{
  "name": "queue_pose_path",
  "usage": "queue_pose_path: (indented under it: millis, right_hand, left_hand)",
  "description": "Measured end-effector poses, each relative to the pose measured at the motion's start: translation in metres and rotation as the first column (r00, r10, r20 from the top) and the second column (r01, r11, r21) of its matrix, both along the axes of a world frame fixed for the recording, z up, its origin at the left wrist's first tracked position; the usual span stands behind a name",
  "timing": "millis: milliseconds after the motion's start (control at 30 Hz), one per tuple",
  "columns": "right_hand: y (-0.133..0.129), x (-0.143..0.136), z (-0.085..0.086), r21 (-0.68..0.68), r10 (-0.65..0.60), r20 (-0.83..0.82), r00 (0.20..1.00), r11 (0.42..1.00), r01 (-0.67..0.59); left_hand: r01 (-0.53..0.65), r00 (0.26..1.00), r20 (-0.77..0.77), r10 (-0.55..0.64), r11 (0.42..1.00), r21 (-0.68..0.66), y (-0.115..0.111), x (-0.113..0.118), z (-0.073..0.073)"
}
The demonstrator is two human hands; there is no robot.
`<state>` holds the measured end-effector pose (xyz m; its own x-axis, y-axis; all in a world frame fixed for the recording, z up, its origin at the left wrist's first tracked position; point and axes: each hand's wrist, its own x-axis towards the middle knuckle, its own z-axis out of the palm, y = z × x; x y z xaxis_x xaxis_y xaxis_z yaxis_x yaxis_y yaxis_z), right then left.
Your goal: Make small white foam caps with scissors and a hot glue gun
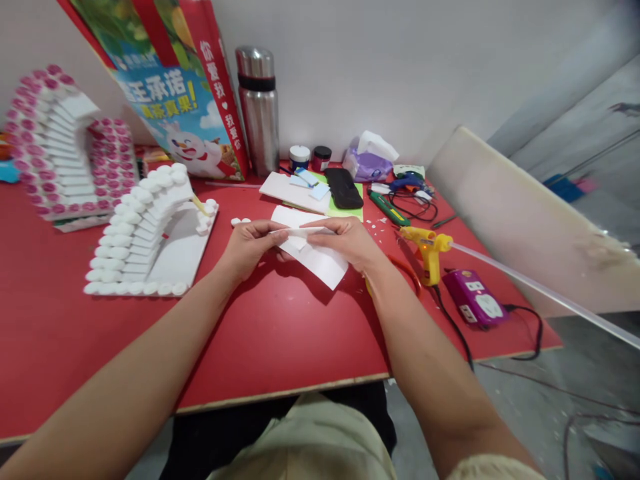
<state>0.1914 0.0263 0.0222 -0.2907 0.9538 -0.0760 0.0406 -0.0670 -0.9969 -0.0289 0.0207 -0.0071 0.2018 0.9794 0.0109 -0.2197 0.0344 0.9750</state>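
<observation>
Left hand [256,248] and right hand [345,241], fingers closed on the white sheet [325,261], above the red tabletop [280,340].

The white sheet [325,263] is plain, flat and straight-edged, set slantwise over the red table [285,333], with one corner pointing toward the table's near edge. Across it runs a narrow white strip [313,231] — held roughly level, its ends covered by fingers. Whether strip and sheet are one folded piece cannot be told. A small white piece [299,243] shows just below the strip — against the sheet, partly hidden.
</observation>
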Motion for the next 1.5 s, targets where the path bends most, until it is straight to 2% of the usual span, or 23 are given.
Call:
queue_pose_path:
  millis: [167, 300, 433, 600, 800, 967, 1100, 1167, 1233, 1300, 1367, 1433, 1500]
  right_hand:
    - [0.003, 0.005, 0.000, -0.103, 0.012, -0.182, 0.983, 0.994, -0.031]
    - [0.003, 0.005, 0.002, -0.125, 0.006, -0.215, 0.977, 0.992, -0.034]
    - [0.002, 0.005, 0.003, -0.117, 0.001, -0.148, 0.989, 0.993, -0.019]
    - [0.002, 0.007, 0.001, -0.037, 0.035, -0.032, 0.999, 0.999, -0.036]
    - [-0.002, 0.005, 0.006, 0.088, 0.073, 0.087, 0.994, 0.993, -0.081]
    - [-0.001, 0.007, 0.008, 0.171, 0.107, 0.159, 0.981, 0.976, -0.134]
    - [0.003, 0.016, 0.011, 0.270, 0.142, 0.212, 0.967, 0.942, -0.198]
    - [0.005, 0.024, 0.012, 0.320, 0.058, 0.242, 0.969, 0.938, -0.136]
    - [0.008, 0.033, 0.012, 0.371, -0.118, 0.237, 0.964, 0.928, 0.022]
    - [0.010, 0.040, 0.011, 0.410, -0.297, 0.183, 0.937, 0.889, 0.202]
    - [0.012, 0.043, 0.011, 0.441, -0.397, 0.129, 0.909, 0.843, 0.306]
    - [0.011, 0.040, 0.011, 0.455, -0.391, 0.106, 0.914, 0.837, 0.305]
    - [0.008, 0.031, 0.011, 0.431, -0.285, 0.122, 0.951, 0.878, 0.208]
  left_hand:
    - [0.039, 0.989, 0.143, -0.040, 0.999, 0.010, -0.002, 0.000, 0.006]
    - [0.048, 0.979, 0.197, -0.043, 0.999, -0.018, -0.003, -0.001, 0.010]
    - [0.123, 0.977, 0.180, -0.115, 0.992, -0.033, -0.002, -0.004, 0.010]
    - [0.162, 0.985, 0.087, -0.149, 0.972, -0.168, -0.002, -0.001, 0.010]
    - [0.253, 0.968, 0.071, -0.243, 0.928, -0.275, 0.000, -0.001, 0.006]
    - [0.302, 0.953, 0.061, -0.297, 0.908, -0.291, 0.001, -0.005, 0.007]
    - [0.281, 0.957, -0.003, -0.291, 0.924, -0.258, 0.001, -0.006, 0.007]
    - [0.226, 0.969, -0.044, -0.241, 0.948, -0.226, 0.001, -0.006, 0.007]
    - [0.161, 0.981, -0.076, -0.178, 0.968, -0.192, 0.002, -0.007, 0.007]
    - [0.127, 0.985, -0.094, -0.144, 0.978, -0.167, 0.003, -0.007, 0.007]
    - [0.141, 0.981, -0.111, -0.160, 0.976, -0.165, 0.002, -0.008, 0.007]
    - [0.173, 0.972, -0.130, -0.196, 0.970, -0.173, 0.001, -0.008, 0.007]
    - [0.214, 0.959, -0.148, -0.241, 0.961, -0.177, -0.002, -0.007, 0.009]
